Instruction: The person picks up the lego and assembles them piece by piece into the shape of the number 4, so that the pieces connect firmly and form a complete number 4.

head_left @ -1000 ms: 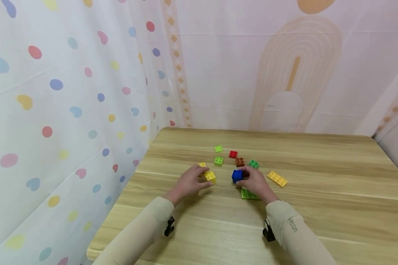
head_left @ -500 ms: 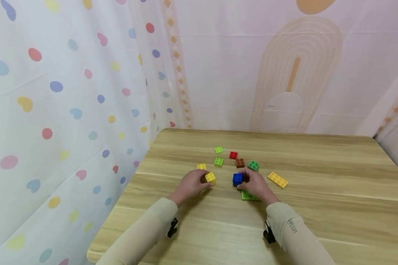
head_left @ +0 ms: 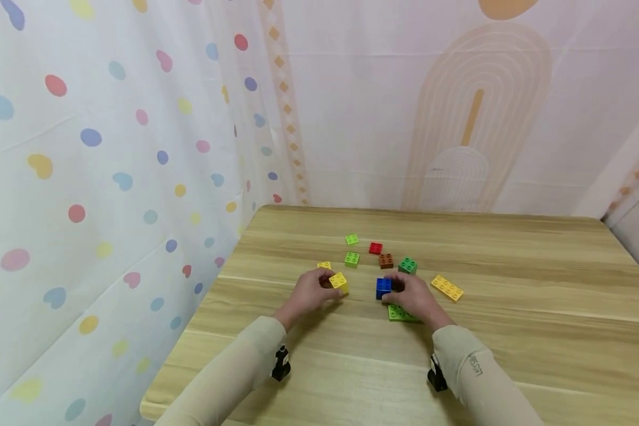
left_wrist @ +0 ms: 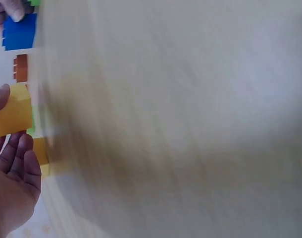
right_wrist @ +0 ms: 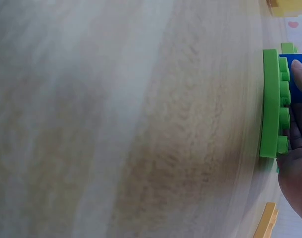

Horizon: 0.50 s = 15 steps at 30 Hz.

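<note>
In the head view my left hand (head_left: 307, 296) pinches a yellow two-by-two toy brick (head_left: 339, 283) between thumb and fingers, studs facing up. The left wrist view shows this yellow brick (left_wrist: 15, 110) with the thumb on one side and fingertips on the other. A second yellow brick (head_left: 324, 265) lies just behind that hand, partly covered. My right hand (head_left: 415, 297) holds a blue brick (head_left: 383, 287) by its sides. Beneath this hand is a long light green brick (head_left: 400, 313), its right end hidden; the right wrist view shows the green brick (right_wrist: 271, 104) lying studs up on the table.
Farther back on the wooden table (head_left: 538, 266) lie a light green brick (head_left: 352, 259), a thin lime piece (head_left: 352, 239), a red piece (head_left: 376, 248), a brown brick (head_left: 386, 261) and a dark green brick (head_left: 407, 265). A long yellow-orange brick (head_left: 447, 287) lies to the right.
My left fingers have come in around the near yellow brick and now grip it. The blue brick in my right hand has turned from tilted to level and come slightly nearer.
</note>
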Motion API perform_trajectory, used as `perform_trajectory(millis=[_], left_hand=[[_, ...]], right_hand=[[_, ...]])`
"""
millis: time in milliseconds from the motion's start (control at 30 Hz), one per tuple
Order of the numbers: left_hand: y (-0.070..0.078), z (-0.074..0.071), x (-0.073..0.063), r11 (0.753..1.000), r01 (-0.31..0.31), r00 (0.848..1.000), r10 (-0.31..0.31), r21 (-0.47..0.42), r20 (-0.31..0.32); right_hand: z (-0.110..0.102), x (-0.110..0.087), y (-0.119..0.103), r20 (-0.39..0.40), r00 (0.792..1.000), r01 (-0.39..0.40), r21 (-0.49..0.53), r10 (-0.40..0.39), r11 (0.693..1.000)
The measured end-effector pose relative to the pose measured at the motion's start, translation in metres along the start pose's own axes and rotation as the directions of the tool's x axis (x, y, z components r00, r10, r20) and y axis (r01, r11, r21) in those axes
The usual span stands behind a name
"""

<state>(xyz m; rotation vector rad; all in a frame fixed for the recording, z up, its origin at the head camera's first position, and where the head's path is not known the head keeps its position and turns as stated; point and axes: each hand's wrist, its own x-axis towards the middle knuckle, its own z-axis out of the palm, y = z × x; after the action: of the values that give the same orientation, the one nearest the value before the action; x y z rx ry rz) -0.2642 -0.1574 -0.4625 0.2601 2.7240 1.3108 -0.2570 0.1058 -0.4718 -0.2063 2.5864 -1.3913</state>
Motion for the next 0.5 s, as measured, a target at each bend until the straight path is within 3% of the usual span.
perform_trajectory(millis=[167,333,500], left_hand=[[0.008,-0.001,0.007,0.994,-0.017,1.000,0.015,-0.106,-0.016],[0.021,0.002,0.014,0.988,-0.088,0.996,0.089,-0.131,0.007],[0.033,0.010,0.022,0.982,-0.096,0.993,0.105,-0.164,0.046]], right_hand=[[-0.002,0.001,-0.001,0.003,1.000,-0.017,-0.027,0.017,0.999],[-0.004,0.002,-0.002,0.024,0.998,-0.057,0.002,0.057,0.998],[-0.004,0.002,-0.001,0.034,0.996,-0.084,0.023,0.083,0.996]])
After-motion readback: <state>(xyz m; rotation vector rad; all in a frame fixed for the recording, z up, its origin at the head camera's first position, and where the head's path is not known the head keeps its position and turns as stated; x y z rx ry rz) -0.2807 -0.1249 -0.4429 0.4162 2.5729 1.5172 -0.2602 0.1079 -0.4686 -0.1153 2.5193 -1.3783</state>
